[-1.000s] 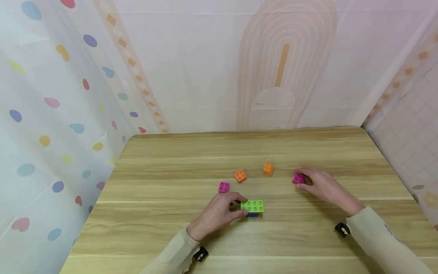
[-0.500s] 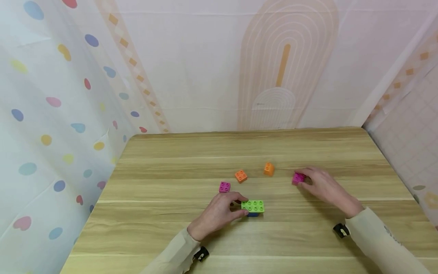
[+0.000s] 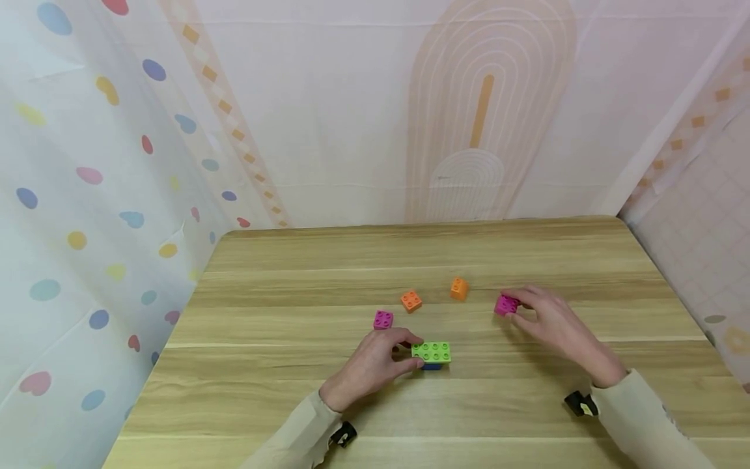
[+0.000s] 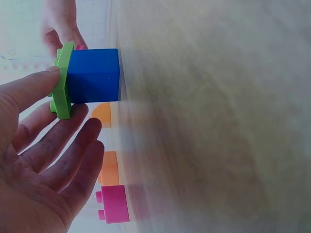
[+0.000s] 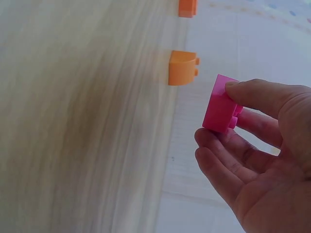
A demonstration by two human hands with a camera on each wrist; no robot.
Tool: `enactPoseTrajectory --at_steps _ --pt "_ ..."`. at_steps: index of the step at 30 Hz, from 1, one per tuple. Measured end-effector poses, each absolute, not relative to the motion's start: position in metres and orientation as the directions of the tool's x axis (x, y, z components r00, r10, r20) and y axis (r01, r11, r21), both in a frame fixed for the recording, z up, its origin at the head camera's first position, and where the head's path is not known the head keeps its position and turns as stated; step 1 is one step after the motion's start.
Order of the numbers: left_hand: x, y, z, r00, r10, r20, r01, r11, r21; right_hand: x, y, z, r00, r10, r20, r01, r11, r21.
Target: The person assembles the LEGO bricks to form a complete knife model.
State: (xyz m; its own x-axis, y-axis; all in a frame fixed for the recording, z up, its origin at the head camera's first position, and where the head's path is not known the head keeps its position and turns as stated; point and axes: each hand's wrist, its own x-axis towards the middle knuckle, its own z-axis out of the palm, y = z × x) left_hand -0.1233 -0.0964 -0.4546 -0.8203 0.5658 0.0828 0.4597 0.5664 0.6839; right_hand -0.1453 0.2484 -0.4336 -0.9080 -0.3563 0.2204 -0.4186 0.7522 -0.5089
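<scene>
My left hand [image 3: 375, 365] pinches the flat lime-green building brick [image 3: 431, 352] between thumb and fingers. Under that brick sits a blue building brick [image 4: 95, 75], its base at the tabletop in the left wrist view. My right hand [image 3: 551, 322] holds a magenta building brick [image 5: 218, 104] by its sides, thumb on one face and fingertips opposite. In the right wrist view this brick is raised off the wood and a little tilted, studs toward the palm. Farther left, a second magenta brick [image 3: 383, 320] lies just beyond my left hand's knuckles.
An orange square brick [image 3: 411, 301] and an orange brick with a curved side [image 3: 459, 288] lie on the wooden table [image 3: 293, 280] between and beyond the hands. Patterned curtains [image 3: 328, 117] hang behind the table and along its sides.
My right hand has lifted the magenta brick and shifted it slightly left. The left hand keeps its grip on the lime-green brick, and the loose bricks have stayed put.
</scene>
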Motion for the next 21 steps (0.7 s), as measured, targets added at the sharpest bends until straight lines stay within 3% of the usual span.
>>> enactPoseTrajectory --at_steps 21 --pt "-0.123 -0.096 -0.454 -0.818 0.569 0.084 0.463 0.565 0.683 -0.131 0.225 -0.426 -0.861 -0.374 0.344 -0.508 0.647 -0.568"
